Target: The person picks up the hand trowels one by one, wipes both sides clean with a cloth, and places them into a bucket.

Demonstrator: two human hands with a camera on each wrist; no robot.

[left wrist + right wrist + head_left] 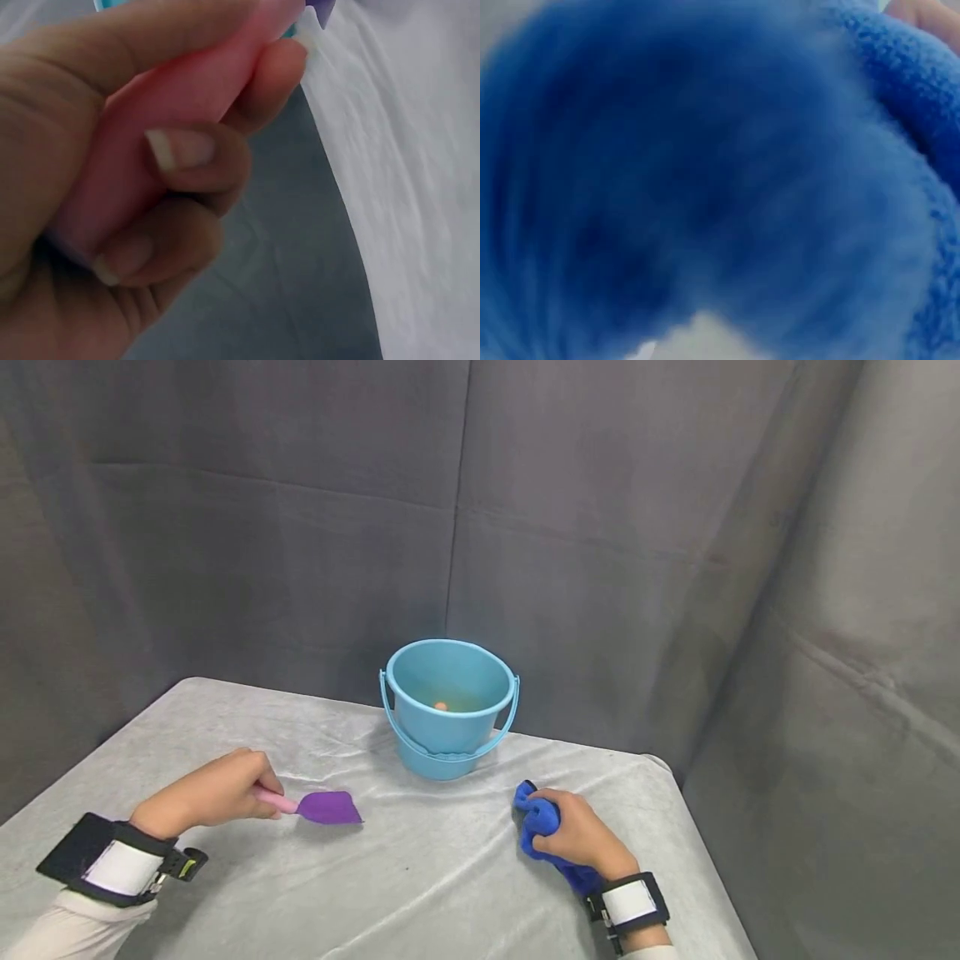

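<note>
1. Currently: left hand clenched round pink handle of spatula; purple blade pointing right, lying on or just over the surface, contact hard to tell.
2. Left wrist view: fingers curled tight round pink handle, thumb pressing on top; sliver of purple blade at top edge, white cloth of surface to the right.
3. Right hand clenched on bunched blue cloth; cloth bulging out at left of fist, tail trailing under wrist toward near edge.
4. Right wrist view: filled almost fully with blurred blue cloth; fleecy texture sharp only at right edge; bit of finger at top right corner; grip itself not readable there.
5. Light blue bucket upright at far middle of surface, between and beyond both hands, well apart from each; handle folded down over front.
6. Small orange thing inside bucket at bottom; too small to name.
7. Spatula at left of middle, cloth at right of middle, clear gap between them.
8. Black-and-white wrist straps on both forearms, white sleeves below.
9. Surface covered with wrinkled white-grey cloth; grey fabric backdrop behind and at right.
</note>
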